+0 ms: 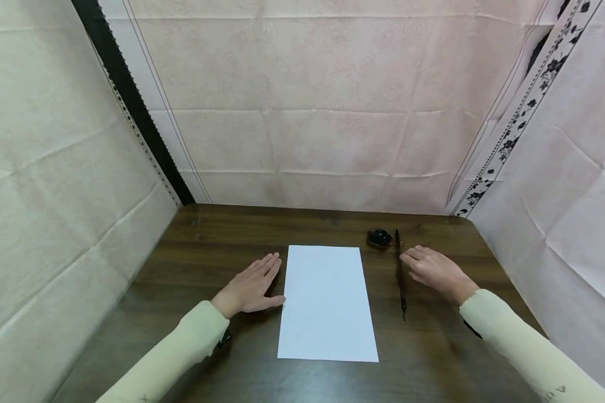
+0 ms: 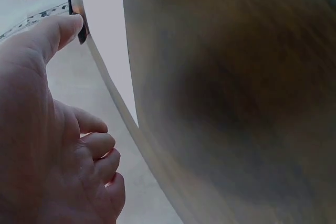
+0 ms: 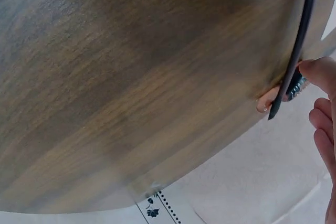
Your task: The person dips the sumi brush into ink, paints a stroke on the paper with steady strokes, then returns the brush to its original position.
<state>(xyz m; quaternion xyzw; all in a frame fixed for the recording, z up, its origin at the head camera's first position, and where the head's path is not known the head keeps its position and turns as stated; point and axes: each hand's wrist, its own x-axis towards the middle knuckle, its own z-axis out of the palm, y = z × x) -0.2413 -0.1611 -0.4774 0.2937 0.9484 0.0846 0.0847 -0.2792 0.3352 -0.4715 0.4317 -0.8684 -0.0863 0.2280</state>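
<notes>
Pale cloth (image 1: 327, 101) stands around a brown table (image 1: 222, 240). On it, between the hands, lies a blank sheet of paper (image 1: 327, 308). The left hand (image 1: 252, 286) has its fingers spread and released, thumb at the paper's left edge; a nudge there could skew the loose sheet. The right hand (image 1: 436, 271) seems ungripping, loosely bent fingers at the brush (image 1: 400, 277), though contact is unclear. The brush lies right of the paper, its far end beside a small dark dish (image 1: 379, 238); a careless lift could knock that dish over.
</notes>
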